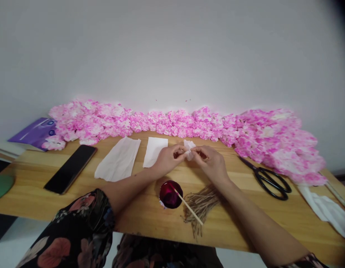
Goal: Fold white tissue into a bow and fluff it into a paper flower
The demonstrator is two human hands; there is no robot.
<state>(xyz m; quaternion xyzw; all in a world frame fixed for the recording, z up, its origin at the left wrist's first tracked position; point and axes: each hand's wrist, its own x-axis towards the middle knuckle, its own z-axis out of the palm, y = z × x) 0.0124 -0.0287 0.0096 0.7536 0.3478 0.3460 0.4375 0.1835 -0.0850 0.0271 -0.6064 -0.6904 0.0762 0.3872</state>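
Observation:
Near the middle of the wooden table, my left hand [170, 159] and my right hand [210, 160] meet at a small, pale pink ruffled paper flower [189, 149]. Fingertips of both hands pinch it, one hand on each side. Just below my hands is a small round cup of dark magenta liquid [170, 194], with a thin wooden stick [192, 211] leaning out of it toward the lower right. A bundle of thin brown stems [203, 203] lies beside the cup, partly under the stick. White paper sheets [154, 149] lie left of my hands.
Pink and white flowers [178, 123] line the table's back edge against the wall. A larger pale tissue [118, 158], a black phone [70, 169] and a purple packet [34, 133] are at left. Black scissors [268, 180] and white cloth [325, 208] lie at right.

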